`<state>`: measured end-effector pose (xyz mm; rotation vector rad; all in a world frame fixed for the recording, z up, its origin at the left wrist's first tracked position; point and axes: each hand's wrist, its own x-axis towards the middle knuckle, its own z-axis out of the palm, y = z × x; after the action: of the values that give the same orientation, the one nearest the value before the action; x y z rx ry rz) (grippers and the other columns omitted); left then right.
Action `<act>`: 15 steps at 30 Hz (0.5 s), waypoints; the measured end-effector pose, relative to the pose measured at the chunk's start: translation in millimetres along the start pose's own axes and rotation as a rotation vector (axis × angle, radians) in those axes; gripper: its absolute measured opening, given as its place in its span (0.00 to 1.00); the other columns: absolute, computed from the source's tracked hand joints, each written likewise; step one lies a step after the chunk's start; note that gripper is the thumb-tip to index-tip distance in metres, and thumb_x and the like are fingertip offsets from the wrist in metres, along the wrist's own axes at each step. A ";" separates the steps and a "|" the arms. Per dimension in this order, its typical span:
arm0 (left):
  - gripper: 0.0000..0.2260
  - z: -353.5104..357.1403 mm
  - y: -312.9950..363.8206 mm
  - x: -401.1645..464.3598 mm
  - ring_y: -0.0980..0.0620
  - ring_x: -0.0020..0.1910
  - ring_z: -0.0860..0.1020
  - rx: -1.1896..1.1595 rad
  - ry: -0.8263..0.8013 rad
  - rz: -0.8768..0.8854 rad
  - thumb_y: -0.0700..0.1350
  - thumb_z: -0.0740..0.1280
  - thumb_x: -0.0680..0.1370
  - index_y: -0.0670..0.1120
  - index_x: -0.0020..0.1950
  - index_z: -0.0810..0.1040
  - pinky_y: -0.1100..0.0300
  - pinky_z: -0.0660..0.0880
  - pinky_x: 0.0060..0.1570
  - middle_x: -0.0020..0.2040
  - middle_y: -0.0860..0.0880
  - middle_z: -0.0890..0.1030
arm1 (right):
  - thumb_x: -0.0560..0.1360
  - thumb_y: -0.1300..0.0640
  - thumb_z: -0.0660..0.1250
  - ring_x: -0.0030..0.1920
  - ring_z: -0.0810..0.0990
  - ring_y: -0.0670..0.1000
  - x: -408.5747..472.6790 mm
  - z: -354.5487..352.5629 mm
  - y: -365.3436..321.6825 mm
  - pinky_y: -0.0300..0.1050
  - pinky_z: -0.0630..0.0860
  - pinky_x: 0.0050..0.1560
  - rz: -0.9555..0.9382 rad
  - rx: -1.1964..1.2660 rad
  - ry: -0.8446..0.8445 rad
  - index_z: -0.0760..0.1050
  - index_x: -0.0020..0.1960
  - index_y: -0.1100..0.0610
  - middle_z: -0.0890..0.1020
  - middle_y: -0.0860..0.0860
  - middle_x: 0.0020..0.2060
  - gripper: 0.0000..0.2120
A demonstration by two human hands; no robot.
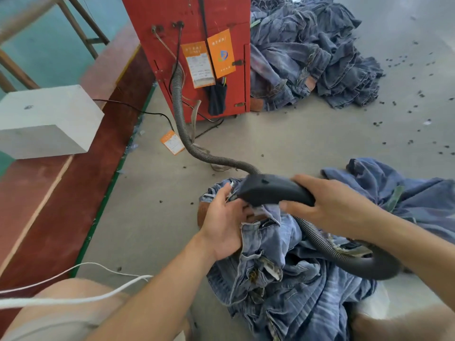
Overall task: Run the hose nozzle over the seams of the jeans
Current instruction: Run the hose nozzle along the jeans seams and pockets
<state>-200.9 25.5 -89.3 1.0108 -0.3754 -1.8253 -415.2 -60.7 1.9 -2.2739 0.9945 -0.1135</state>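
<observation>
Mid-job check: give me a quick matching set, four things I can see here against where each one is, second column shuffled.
1. hose nozzle
2. orange tags
3. white block
4. heap of jeans

a. on the red bench, left
b. behind the cabinet's right side
c. in the right hand
d. hanging on the red cabinet

Pairs: 1-c, 2-d, 3-a, 4-b

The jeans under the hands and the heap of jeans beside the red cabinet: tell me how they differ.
The jeans in front lie spread out, gripped by the left hand, with the hose nozzle on their waistband. The heap of jeans lies farther away beside the red cabinet, piled high and untouched. Both are faded blue denim on the grey floor.
</observation>
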 end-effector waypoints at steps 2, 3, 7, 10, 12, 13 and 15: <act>0.43 -3.4 -0.9 2.0 0.42 0.61 0.81 0.035 -0.001 -0.002 0.74 0.44 0.80 0.43 0.73 0.77 0.46 0.74 0.65 0.65 0.38 0.81 | 0.78 0.36 0.66 0.29 0.79 0.40 5.9 -6.2 1.0 0.35 0.71 0.26 0.050 0.035 0.123 0.69 0.48 0.38 0.79 0.30 0.37 0.09; 0.46 -5.3 -0.3 2.2 0.42 0.63 0.81 0.042 -0.006 0.000 0.76 0.42 0.78 0.43 0.73 0.78 0.47 0.77 0.63 0.67 0.37 0.80 | 0.77 0.37 0.67 0.26 0.79 0.41 6.4 -13.1 4.5 0.35 0.70 0.25 0.075 0.067 0.167 0.69 0.48 0.39 0.80 0.32 0.34 0.09; 0.50 -10.7 4.2 4.3 0.43 0.62 0.82 0.029 0.019 0.008 0.79 0.39 0.75 0.44 0.70 0.80 0.48 0.79 0.61 0.67 0.37 0.80 | 0.78 0.42 0.69 0.19 0.75 0.45 -4.7 -39.8 16.7 0.36 0.70 0.21 0.081 0.141 0.059 0.71 0.44 0.34 0.79 0.46 0.25 0.08; 0.50 -10.2 2.2 6.9 0.43 0.64 0.81 0.076 0.060 0.021 0.79 0.38 0.74 0.47 0.69 0.81 0.40 0.63 0.76 0.66 0.39 0.82 | 0.76 0.36 0.67 0.29 0.80 0.43 -10.6 -26.6 11.0 0.39 0.75 0.31 0.039 -0.023 -0.135 0.70 0.48 0.31 0.82 0.44 0.36 0.06; 0.50 -10.7 -1.5 8.6 0.41 0.67 0.79 0.033 0.057 0.003 0.80 0.39 0.74 0.46 0.70 0.81 0.42 0.69 0.72 0.68 0.39 0.80 | 0.76 0.33 0.66 0.37 0.80 0.41 -8.2 -6.6 4.5 0.39 0.74 0.36 -0.035 -0.115 -0.155 0.69 0.51 0.33 0.81 0.41 0.39 0.08; 0.50 -11.6 -2.7 9.0 0.41 0.68 0.79 0.021 0.056 0.001 0.80 0.39 0.73 0.46 0.69 0.81 0.44 0.73 0.69 0.68 0.38 0.80 | 0.77 0.33 0.65 0.37 0.79 0.40 -5.8 0.9 1.1 0.38 0.74 0.37 -0.058 -0.109 -0.121 0.69 0.52 0.33 0.80 0.40 0.39 0.09; 0.51 -14.2 -2.5 8.5 0.40 0.66 0.80 0.036 0.066 0.010 0.79 0.36 0.73 0.46 0.70 0.81 0.41 0.68 0.73 0.65 0.38 0.82 | 0.78 0.35 0.66 0.35 0.80 0.39 -0.3 4.2 -2.7 0.34 0.73 0.34 -0.038 -0.026 -0.012 0.70 0.52 0.36 0.81 0.37 0.38 0.08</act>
<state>-193.0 21.9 -103.5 1.0891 -0.3738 -1.7771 -412.5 -56.9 0.3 -2.3153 0.9518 -0.1042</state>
